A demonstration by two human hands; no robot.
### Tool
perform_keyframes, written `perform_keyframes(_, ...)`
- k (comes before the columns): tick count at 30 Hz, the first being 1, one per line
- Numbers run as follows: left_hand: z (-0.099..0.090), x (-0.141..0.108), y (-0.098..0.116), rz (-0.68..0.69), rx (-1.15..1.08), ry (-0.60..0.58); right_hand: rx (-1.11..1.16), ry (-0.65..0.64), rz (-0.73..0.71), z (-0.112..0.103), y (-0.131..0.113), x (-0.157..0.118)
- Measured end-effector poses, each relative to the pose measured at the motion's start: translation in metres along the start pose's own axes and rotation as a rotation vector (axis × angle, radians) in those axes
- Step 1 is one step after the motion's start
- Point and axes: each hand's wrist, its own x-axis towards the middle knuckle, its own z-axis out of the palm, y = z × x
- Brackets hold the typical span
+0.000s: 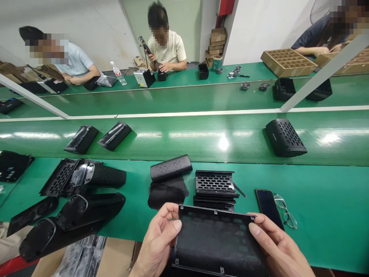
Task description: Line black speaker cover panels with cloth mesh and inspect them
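Item: black rectangular perforated grille panel (216,246), held above the near edge of the green counter (323,234), gripped at its sides by left hand (157,246) and right hand (281,248); black smartphone (268,207) and wire-rimmed glasses (285,211) lay just beyond the right hand.

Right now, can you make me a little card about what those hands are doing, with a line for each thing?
Left hand: holds the black panel's left edge
Right hand: holds its right edge
Held: black panel
Just ahead: stack of grilles
Right of the panel: phone, glasses
Under it all: green bench
Farther off: speaker on a green belt
Co-worker: person at the far bench
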Motion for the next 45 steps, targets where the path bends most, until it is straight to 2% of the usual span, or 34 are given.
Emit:
perform_keyframes(9,-0.004,0.000,-0.005,0.092,0.099,0.033,-0.090,0.059,-0.027,-0.004,0.001,0.003)
perform_keyframes(13,-0.007,-0.001,-0.005,0.126,0.100,0.030,-0.168,0.072,-0.121,-0.003,-0.003,-0.004)
perform_keyframes(17,0.000,-0.005,0.002,0.158,0.081,0.053,-0.279,0.123,-0.238,0.000,-0.007,-0.009)
perform_keyframes(21,0.006,-0.011,0.008,0.169,0.099,0.107,-0.336,0.165,-0.284,0.001,-0.007,-0.014)
perform_keyframes(24,0.003,-0.013,0.009,0.160,0.142,0.132,-0.364,0.179,-0.301,0.001,-0.007,-0.015)
perform_keyframes(27,-0.003,-0.010,0.007,0.175,0.144,0.064,-0.306,0.160,-0.255,0.002,-0.007,-0.011)
perform_keyframes(30,-0.009,-0.001,0.002,0.154,0.116,-0.044,-0.156,0.092,-0.128,0.008,-0.009,-0.002)
perform_keyframes(32,-0.011,0.005,-0.003,0.068,0.087,-0.054,-0.061,0.077,-0.051,0.015,-0.012,0.002)
perform_keyframes(35,-0.013,0.011,-0.010,-0.052,0.016,-0.037,0.007,0.096,-0.031,0.029,-0.015,0.003)
perform_keyframes(38,-0.014,0.013,-0.012,-0.063,-0.043,-0.054,0.028,0.090,-0.042,0.036,-0.016,0.003)
perform_keyframes(45,-0.013,0.013,-0.010,0.002,-0.023,-0.056,0.040,-0.033,0.012,0.014,-0.006,0.021)
